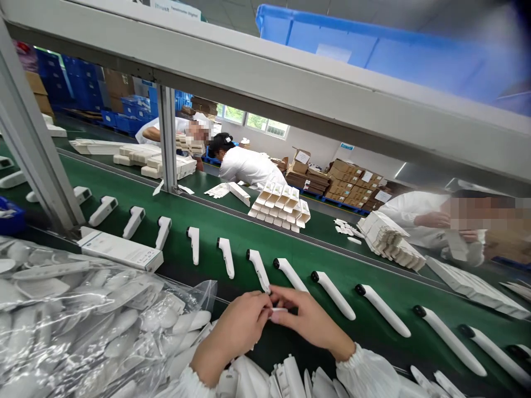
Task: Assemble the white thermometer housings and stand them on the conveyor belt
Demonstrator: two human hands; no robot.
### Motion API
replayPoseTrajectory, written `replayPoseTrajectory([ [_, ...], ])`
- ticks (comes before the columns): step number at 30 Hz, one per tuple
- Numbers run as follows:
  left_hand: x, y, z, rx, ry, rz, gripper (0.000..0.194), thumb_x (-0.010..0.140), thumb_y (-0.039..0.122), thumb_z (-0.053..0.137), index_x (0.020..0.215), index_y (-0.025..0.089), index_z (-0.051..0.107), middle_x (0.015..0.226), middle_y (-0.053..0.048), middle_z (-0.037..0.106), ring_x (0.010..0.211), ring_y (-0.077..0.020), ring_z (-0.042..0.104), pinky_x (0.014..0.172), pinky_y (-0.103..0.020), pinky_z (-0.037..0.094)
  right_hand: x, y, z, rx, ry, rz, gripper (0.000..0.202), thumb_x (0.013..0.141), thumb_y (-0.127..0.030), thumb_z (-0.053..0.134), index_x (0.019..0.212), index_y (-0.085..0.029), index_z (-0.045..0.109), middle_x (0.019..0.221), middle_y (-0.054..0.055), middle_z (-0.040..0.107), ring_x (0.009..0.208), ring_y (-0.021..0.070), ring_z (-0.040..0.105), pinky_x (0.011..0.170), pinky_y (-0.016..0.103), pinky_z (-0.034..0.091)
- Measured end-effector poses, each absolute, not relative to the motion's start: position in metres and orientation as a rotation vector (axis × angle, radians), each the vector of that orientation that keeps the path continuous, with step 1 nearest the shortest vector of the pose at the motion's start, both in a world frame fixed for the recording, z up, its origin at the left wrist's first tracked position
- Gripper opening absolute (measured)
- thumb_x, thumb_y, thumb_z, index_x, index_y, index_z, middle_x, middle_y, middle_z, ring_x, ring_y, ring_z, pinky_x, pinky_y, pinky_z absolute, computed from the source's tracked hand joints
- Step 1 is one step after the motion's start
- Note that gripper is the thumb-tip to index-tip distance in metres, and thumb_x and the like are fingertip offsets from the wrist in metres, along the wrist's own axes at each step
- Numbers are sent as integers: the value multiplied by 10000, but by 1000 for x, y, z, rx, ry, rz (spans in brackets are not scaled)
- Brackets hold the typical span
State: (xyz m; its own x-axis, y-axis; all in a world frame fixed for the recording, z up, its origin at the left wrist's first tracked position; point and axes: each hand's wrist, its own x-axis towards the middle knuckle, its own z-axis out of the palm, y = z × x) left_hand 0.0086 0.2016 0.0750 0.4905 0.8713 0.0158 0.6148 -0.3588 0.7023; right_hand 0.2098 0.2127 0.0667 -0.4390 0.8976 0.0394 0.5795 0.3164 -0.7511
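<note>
White piece (279, 310), finger-pinched by left hand (240, 320) and right hand (310, 316), not yet set down; bagged parts (103, 326) seem unused.

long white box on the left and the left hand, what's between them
In the head view, part of the clear plastic bag of white parts lies between the long white box and left hand.

A: Hands?
B: Left hand (243, 318) and right hand (309, 318) hold a small white part (277, 311) at the near edge of the green belt (178, 243).
A: On belt?
B: White devices (334, 296), one row along that edge.
</note>
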Motion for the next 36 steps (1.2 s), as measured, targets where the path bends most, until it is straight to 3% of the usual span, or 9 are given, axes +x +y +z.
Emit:
replayPoseTrajectory([
  [3,5,201,81,2007,1359,538,241,910,267,407,926,213,641,977,-49,637,923,-223,595,753,-330,438,195,210,73,-1283,-2086,1134,322,874,-312,606,1189,-262,647,748,-44,666,673,157,562,655,260,419],
  [8,-7,193,88,2021,1515,184,692,631,243,735,1296,205,549,1267,-109,555,1239,-351,455,953,-458,437,184,240,43,-1504,-1820,866,153,818,-224,573,950,-215,649,855,4,678,785,191,608,713,278,442],
  [12,-14,193,81,2121,1456,83,394,663,82,618,1036,190,685,1116,-92,633,1112,-280,569,1025,-428,413,185,252,15,-1664,-1853,488,250,794,-128,517,1013,-187,624,1088,90,653,994,242,616,832,313,465],
  [17,-11,194,73,2162,1431,142,369,678,51,572,978,219,704,1065,-78,652,1049,-255,604,1006,-414,430,188,253,1,-1884,-2033,252,512,875,-87,417,1381,-134,478,1109,162,665,1009,286,639,836,348,479],
  [21,-1,193,70,2190,1427,72,402,580,37,648,927,234,695,1079,-84,654,1099,-336,564,902,-493,447,191,261,3,-1961,-2127,107,470,931,-111,376,1381,-80,505,1105,194,681,1018,307,637,851,366,481],
  [26,6,196,63,2211,1399,221,216,721,47,562,805,219,662,951,-59,689,1010,-295,601,906,-492,403,200,257,10,-1940,-2085,95,445,967,-224,410,1379,-110,533,1169,201,663,1113,330,602,940,436,470],
  [29,6,202,64,1984,1290,568,199,874,169,482,870,227,672,957,-41,677,959,-237,602,868,-397,428,204,242,20,-1652,-1961,366,448,970,-366,449,1366,-192,565,1363,149,572,1252,316,520,1038,462,433],
  [32,7,207,66,1604,1077,857,292,955,322,406,1060,221,659,1068,-52,631,939,-184,587,800,-309,455,198,225,35,-1294,-1834,904,450,946,-489,503,1297,-238,631,1282,97,638,1168,275,588,1022,424,466],
  [36,14,210,66,1070,931,914,539,904,379,509,1399,214,377,876,-14,546,650,-117,519,514,-231,348,177,214,52,-1084,-1606,1231,407,920,-534,557,1209,-280,690,1236,64,657,1062,248,632,975,404,496],
])
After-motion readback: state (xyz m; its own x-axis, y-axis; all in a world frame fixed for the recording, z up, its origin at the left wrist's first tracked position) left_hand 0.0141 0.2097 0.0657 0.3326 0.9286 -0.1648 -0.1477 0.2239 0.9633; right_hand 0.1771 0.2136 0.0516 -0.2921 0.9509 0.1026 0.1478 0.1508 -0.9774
